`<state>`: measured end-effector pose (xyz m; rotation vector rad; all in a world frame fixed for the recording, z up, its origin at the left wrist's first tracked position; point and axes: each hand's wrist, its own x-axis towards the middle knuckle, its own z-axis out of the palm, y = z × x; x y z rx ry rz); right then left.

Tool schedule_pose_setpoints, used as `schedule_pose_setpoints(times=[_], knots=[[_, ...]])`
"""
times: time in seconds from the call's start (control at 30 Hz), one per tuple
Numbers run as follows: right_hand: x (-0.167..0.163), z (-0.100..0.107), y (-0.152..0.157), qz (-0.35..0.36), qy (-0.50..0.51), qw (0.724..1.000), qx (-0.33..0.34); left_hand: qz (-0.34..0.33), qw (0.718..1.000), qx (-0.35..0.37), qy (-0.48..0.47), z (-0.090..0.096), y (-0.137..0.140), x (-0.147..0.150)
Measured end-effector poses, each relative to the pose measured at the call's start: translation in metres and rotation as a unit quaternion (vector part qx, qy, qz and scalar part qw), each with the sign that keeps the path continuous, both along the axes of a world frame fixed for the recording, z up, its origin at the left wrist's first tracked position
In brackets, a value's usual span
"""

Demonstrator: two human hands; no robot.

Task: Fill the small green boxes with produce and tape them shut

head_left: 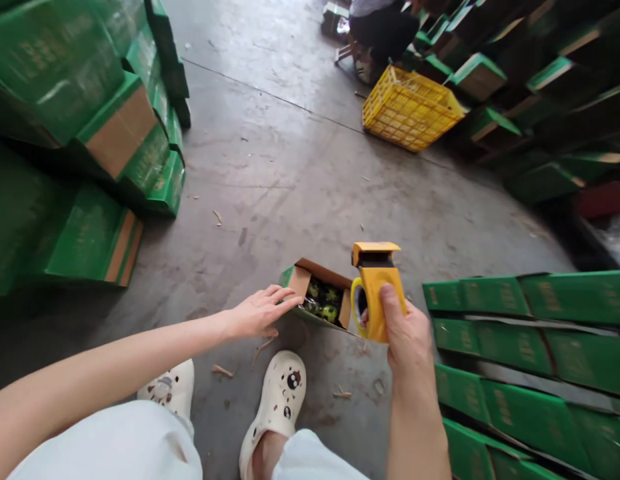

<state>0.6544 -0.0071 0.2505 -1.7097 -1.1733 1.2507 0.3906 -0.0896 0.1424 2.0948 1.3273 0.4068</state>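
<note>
On the floor before my feet stands a small green cardboard box (301,283) with its top flaps up. Round green produce (322,301), partly wrapped in clear plastic, shows inside it. My left hand (263,311) is at the box's left end, fingers stretched out over the near-left flap; whether they touch it I cannot tell. To the right of the box, my right hand (409,332) grips a yellow tape dispenser (377,293), held upright with a roll of tape on its left side. The dispenser partly covers the box's right end.
Stacks of green boxes rise at the left (65,73) and right (535,373). A yellow plastic crate (413,107) stands farther off, near a seated person (383,30) and more boxes. Plant scraps lie about the concrete floor (270,173). My white clogs (285,383) are close to the box.
</note>
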Motion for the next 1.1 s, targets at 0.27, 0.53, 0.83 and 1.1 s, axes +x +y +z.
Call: schedule_pose_setpoints(times=[0.27, 0.53, 0.83, 1.1], knots=[[0.062, -0.059, 0.002, -0.056, -0.13, 0.99, -0.002, 0.022, 0.995, 0.045, 0.085, -0.009, -0.017, -0.009], [0.013, -0.104, -0.033, 0.144, -0.29, 0.941, -0.101, 0.148, 0.973, -0.171, 0.034, 0.033, -0.127, -0.093], [-0.052, -0.121, -0.035, 0.268, -0.309, 0.907, -0.102, 0.515, 0.785, -0.295, -0.181, 0.001, -0.07, -0.068], [-0.063, -0.136, -0.037, 0.334, -0.326, 0.875, -0.132, 0.511, 0.816, -0.253, -0.1, 0.002, -0.064, -0.061]])
